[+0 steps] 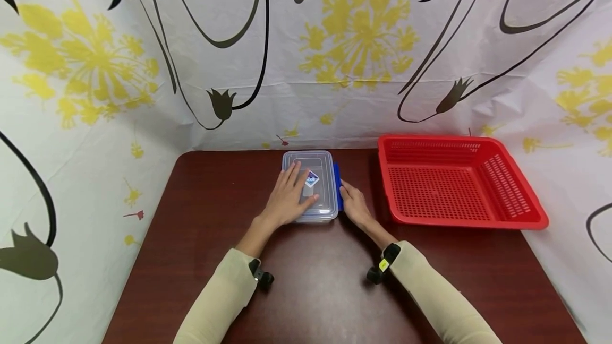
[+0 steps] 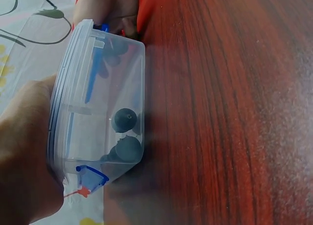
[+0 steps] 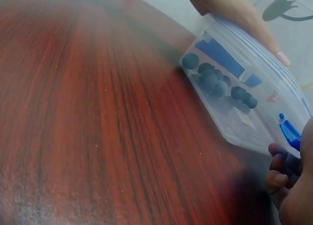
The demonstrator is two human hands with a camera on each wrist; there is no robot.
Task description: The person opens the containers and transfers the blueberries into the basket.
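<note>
A clear plastic food container with a lid stands upright near the back edge of the table. My left hand rests on its lid, fingers spread and straight beside a blue and white sticker. At the right side, my right hand holds the blue latch, which sticks outward, its fingers curled at it. Through the wall, dark round berries like blueberries show on the container's bottom. In the left wrist view another blue latch juts out at the near end.
To the right, a red plastic basket with perforated walls stands on the dark brown wooden table. A white patterned cloth hangs behind the table and along its sides. A black wrist camera is strapped to each sleeve.
</note>
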